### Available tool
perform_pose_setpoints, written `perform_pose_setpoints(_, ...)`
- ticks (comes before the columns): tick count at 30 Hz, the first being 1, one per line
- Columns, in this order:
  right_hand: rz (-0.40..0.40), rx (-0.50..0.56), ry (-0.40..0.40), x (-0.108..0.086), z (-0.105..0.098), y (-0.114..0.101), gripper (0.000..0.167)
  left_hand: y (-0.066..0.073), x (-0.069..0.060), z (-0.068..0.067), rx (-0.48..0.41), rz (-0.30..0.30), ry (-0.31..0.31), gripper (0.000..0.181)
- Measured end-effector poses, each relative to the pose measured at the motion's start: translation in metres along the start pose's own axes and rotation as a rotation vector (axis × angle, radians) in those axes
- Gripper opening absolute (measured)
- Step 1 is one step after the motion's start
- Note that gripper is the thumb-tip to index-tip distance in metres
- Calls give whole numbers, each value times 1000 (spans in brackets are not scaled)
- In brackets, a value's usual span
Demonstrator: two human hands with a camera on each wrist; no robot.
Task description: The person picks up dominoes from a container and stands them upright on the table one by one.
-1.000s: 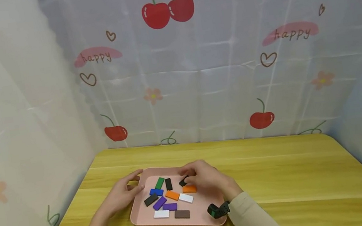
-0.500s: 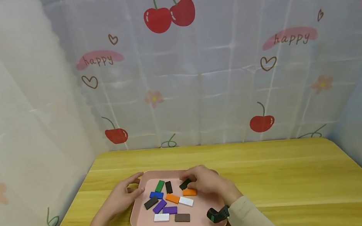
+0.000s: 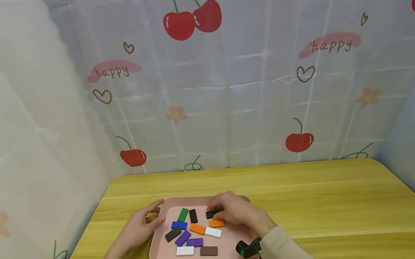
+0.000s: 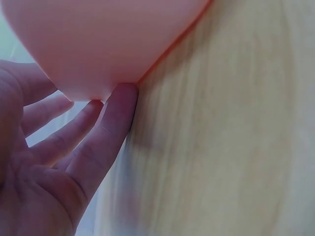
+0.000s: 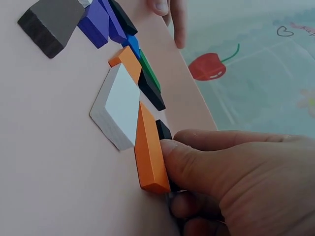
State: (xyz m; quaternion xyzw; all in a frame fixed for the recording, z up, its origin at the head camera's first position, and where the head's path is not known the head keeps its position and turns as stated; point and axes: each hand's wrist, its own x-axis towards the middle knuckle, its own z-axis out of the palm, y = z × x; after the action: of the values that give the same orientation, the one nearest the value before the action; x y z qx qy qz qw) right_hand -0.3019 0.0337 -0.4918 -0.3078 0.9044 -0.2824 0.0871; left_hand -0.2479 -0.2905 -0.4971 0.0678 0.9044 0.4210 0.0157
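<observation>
Down at six o'clock on a yellow wood-grain table (image 3: 343, 203): pink tray (image 3: 161, 252) with coloured blocks (image 3: 194, 242).

Right hand (image 3: 238, 212) has a black block (image 3: 211, 214) pinched between thumb and fingers, around one o'clock in the tray, just beyond an orange one (image 3: 216, 223). Left hand (image 3: 139, 229) is loosely open, fingertips touching the rim near ten o'clock. Pale creased sheeting (image 3: 253, 109) with cherries, hearts and "happy" hangs at twelve, plus nine and three.

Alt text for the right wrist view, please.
A right hand pinches a black block beside an orange block in a pink tray. A white block lies nearby, more blocks extend toward the upper left, and part of the left hand shows at top.
</observation>
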Motion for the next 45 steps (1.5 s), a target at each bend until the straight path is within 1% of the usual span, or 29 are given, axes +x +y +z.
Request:
perform_pose_setpoints(3,-6,-19,2,-1,0,-1,25,0,-1,-1,13,31,-7,55)
perform_pose_setpoints(8,-10,-37,0,-2,0,-2,23,-1,-2,-2,-4,64,-34,55)
perform_pose_setpoints(11,-22,-48,0,-2,0,-2,24,0,-2,-1,-24,53,-40,54)
perform_pose_setpoints(12,-24,-49,1,-3,0,-2,25,0,-2,0,-19,57,-43,54)
perform_pose_setpoints(16,-26,-44,4,-6,-2,-2,30,0,-1,3,-22,36,-36,54)
perform_pose_setpoints(19,-11,-19,6,-9,-7,-3,33,1,-1,5,-14,22,-22,53)
perform_pose_setpoints(20,-8,-12,9,-10,-8,-4,33,1,-1,5,-2,29,-21,54)
perform_pose_setpoints(23,-8,8,33,-13,-14,-5,34,3,-2,5,3,20,-16,53)
perform_pose_setpoints(26,-32,14,59,-16,-18,-5,33,5,-2,4,1,18,-20,53)
perform_pose_setpoints(27,-49,17,66,-17,-19,-5,32,5,-3,4,-7,8,-19,53)
perform_pose_setpoints(29,-78,23,80,-19,-21,-4,31,6,-4,4,0,13,-21,53)
perform_pose_setpoints(32,-116,26,104,-21,-24,-2,30,6,-4,4,-2,2,-15,53)
perform_pose_setpoints(35,-124,65,122,-25,-28,1,30,6,-3,3,0,1,-10,54)
perform_pose_setpoints(36,-124,83,124,-27,-29,2,29,5,-3,4,-6,-10,-5,53)
perform_pose_setpoints(41,-111,197,123,-37,-36,10,26,4,-3,5,2,-16,2,53)
perform_pose_setpoints(43,-102,227,127,-42,-38,14,25,4,-3,5,-8,-11,0,52)
perform_pose_setpoints(45,-100,235,135,-46,-41,17,24,5,-4,5,-25,-15,0,51)
